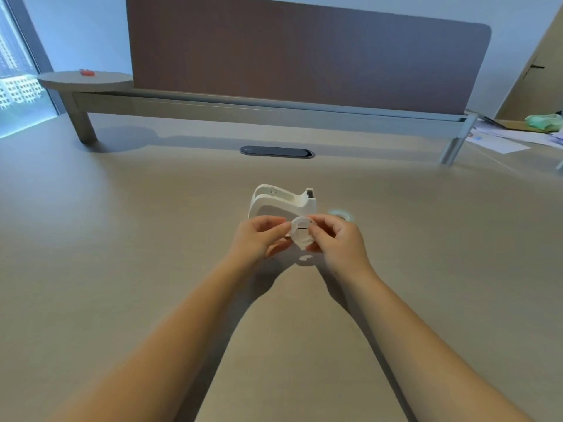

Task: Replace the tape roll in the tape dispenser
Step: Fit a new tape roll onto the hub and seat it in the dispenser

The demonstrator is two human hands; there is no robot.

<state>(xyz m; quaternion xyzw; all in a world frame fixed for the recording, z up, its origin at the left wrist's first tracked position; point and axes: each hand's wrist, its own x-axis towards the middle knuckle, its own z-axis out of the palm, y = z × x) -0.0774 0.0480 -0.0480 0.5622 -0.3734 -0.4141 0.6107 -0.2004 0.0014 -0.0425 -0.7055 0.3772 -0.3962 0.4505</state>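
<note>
A white tape dispenser [281, 202] stands upright on the beige desk, its roll bay empty and its cutter end at the right. Just in front of it I hold a white ring-shaped spool [301, 233] above the desk. My left hand [259, 239] pinches its left rim and my right hand [336, 239] pinches its right rim. A pale blue-green tape roll [341, 214] lies flat on the desk behind my right hand, partly hidden by it. A small white part [304, 259] lies on the desk below the spool.
A dark oval cable port [277, 152] sits in the desk [122, 239] beyond the dispenser. A brown partition [304, 56] and a raised shelf [85, 80] close off the far edge. Papers and a green bag [545, 121] lie at the far right.
</note>
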